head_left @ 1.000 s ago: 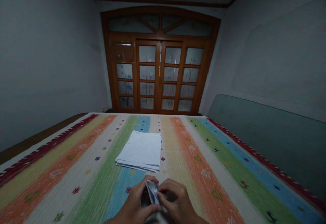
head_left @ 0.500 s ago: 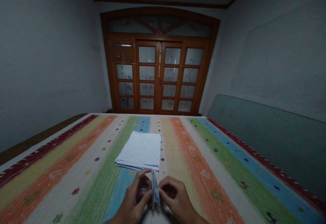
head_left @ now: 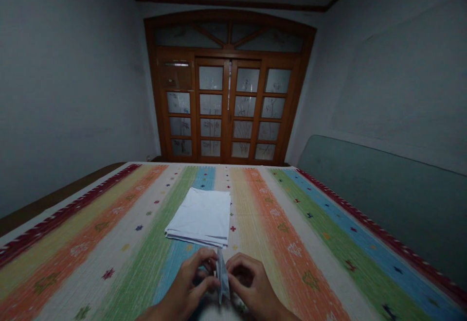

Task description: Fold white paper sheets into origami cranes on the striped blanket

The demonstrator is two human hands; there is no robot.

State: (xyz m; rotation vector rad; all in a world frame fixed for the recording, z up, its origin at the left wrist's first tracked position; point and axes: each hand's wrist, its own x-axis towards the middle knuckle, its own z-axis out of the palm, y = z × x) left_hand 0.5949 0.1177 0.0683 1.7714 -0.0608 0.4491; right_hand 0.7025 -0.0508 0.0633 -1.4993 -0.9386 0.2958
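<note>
Low in the view, my left hand (head_left: 186,282) and my right hand (head_left: 251,282) pinch a narrow folded white sheet (head_left: 222,277) from either side. It stands nearly upright, and its lower end points toward me. My fingers hide part of it. Just beyond my hands, a squared stack of folded white paper or cloth (head_left: 200,216) lies on the striped bedspread (head_left: 277,243). My left fingertips are close to the stack's front edge, but I cannot tell whether they touch it.
The multicoloured bedspread stretches far to both sides and ahead. Wooden glazed doors (head_left: 226,107) stand beyond its far edge. A grey-green panel (head_left: 379,199) rises along the right side, and a brown wooden edge (head_left: 58,199) runs along the left.
The folded sheet has turned from a tilted, wider shape to a narrow, nearly upright one. My hands have shifted around it, while the stack has stayed in place.
</note>
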